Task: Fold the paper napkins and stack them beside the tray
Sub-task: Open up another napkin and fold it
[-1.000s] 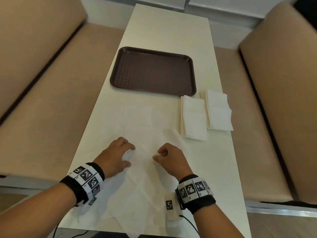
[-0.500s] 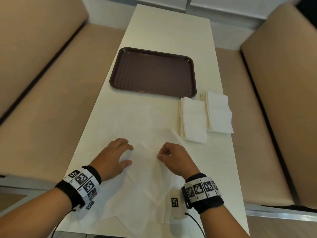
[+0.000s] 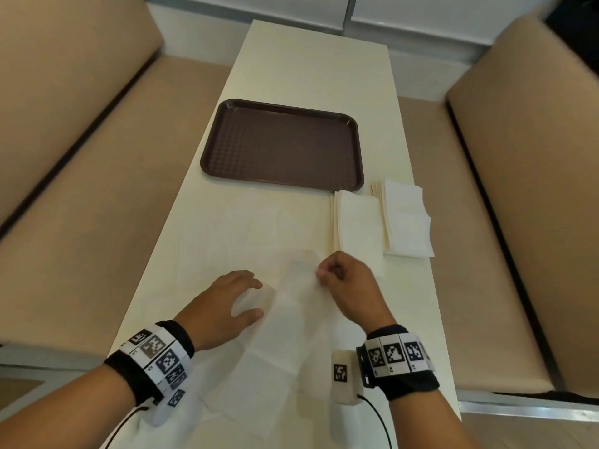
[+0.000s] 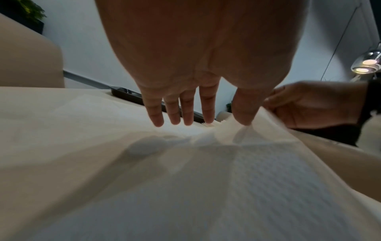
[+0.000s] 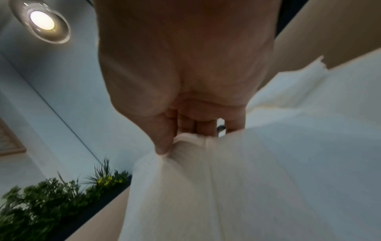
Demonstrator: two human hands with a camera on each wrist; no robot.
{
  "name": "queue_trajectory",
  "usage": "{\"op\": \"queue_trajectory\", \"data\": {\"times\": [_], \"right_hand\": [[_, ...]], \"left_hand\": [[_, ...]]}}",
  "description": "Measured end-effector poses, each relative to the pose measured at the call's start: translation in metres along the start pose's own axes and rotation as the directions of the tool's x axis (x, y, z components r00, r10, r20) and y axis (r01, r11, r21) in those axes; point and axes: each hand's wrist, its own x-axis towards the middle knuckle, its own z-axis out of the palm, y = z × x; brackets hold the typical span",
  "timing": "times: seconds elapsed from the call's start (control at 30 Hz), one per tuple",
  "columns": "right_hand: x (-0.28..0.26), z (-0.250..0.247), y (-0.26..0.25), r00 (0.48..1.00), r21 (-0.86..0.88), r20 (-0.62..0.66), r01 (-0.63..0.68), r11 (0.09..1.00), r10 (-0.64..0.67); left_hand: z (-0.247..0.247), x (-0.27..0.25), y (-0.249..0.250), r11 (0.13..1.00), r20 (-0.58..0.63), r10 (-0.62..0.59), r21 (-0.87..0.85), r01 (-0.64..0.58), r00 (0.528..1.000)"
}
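Note:
A large white paper napkin (image 3: 278,345) lies unfolded on the near end of the cream table (image 3: 311,69). My right hand (image 3: 327,273) pinches its far right edge between thumb and fingers and holds it lifted; the right wrist view shows the napkin (image 5: 237,179) bunched at the thumb. My left hand (image 3: 249,296) lies with straight fingers (image 4: 181,112) over the napkin (image 4: 185,187), thumb tip touching the raised part. A dark brown tray (image 3: 282,144) sits empty farther up. Two stacks of folded napkins (image 3: 356,228) (image 3: 405,218) lie just below its right corner.
Beige bench seats (image 3: 81,176) (image 3: 525,196) flank the narrow table on both sides. More unfolded napkin sheets (image 3: 233,234) lie flat between my hands and the tray. A green plant (image 5: 51,200) and a ceiling lamp (image 5: 41,20) show in the right wrist view.
My right hand has moved away from me and to the right, pulling the pinched napkin edge up. My left hand has shifted slightly forward and its fingers have straightened.

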Motion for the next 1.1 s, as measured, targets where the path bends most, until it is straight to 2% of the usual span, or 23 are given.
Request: {"op": "queue_trajectory", "data": {"times": [0.13,0.3,0.37,0.4,0.47,0.53,0.57,0.6,0.67,0.73,0.77,0.93,1.0,1.1], "right_hand": [[0.002,-0.035,-0.013,0.972,-0.006,-0.213,0.104,0.995,-0.103],[0.003,-0.071,-0.023,0.909,0.06,-0.402,0.143,0.988,-0.107],[0.002,-0.078,-0.025,0.894,0.096,-0.438,0.155,0.983,-0.098],[0.002,-0.081,-0.027,0.887,0.109,-0.451,0.168,0.98,-0.102],[-0.001,-0.086,-0.031,0.878,0.163,-0.467,0.197,0.967,-0.1],[-0.002,-0.089,-0.033,0.88,0.247,-0.47,0.206,0.947,-0.068],[-0.003,-0.089,-0.034,0.885,0.303,-0.463,0.207,0.93,-0.046],[-0.004,-0.089,-0.035,0.896,0.368,-0.445,0.203,0.907,-0.02],[-0.006,-0.087,-0.038,0.924,0.496,-0.381,0.17,0.851,0.037],[-0.008,-0.084,-0.04,0.95,0.608,-0.301,0.123,0.784,0.084],[-0.009,-0.083,-0.04,0.96,0.649,-0.262,0.1,0.754,0.098],[-0.015,-0.078,-0.043,0.987,0.758,-0.125,0.032,0.651,0.097],[-0.015,-0.078,-0.04,0.99,0.761,-0.104,0.02,0.648,0.091],[-0.015,-0.08,-0.03,0.993,0.724,-0.082,-0.001,0.689,0.088]], "left_hand": [[0.007,0.006,-0.002,0.997,0.11,-0.039,0.067,0.031,0.993],[0.014,0.017,-0.007,0.994,0.098,-0.021,0.112,0.01,0.995],[0.011,0.02,-0.002,0.999,0.013,0.005,0.042,-0.006,1.0],[0.008,0.021,0.004,0.999,-0.071,0.037,0.001,-0.038,0.997],[-0.001,0.024,0.025,0.989,-0.268,0.109,-0.07,-0.132,0.957],[-0.009,0.025,0.053,0.959,-0.376,0.113,-0.2,-0.2,0.92],[-0.012,0.025,0.067,0.93,-0.359,0.079,-0.31,-0.199,0.93],[-0.014,0.026,0.08,0.876,-0.293,0.033,-0.451,-0.169,0.956],[-0.014,0.028,0.099,0.68,-0.086,-0.046,-0.732,-0.032,0.995],[-0.009,0.032,0.108,0.478,0.09,-0.061,-0.871,0.108,0.994],[-0.007,0.034,0.11,0.431,0.122,-0.049,-0.893,0.131,0.991],[-0.005,0.05,0.107,0.323,0.158,-0.015,-0.934,0.154,0.987],[-0.007,0.054,0.102,0.284,0.182,0.024,-0.944,0.167,0.983],[-0.014,0.054,0.095,0.249,0.151,-0.005,-0.957,0.148,0.988]]}}
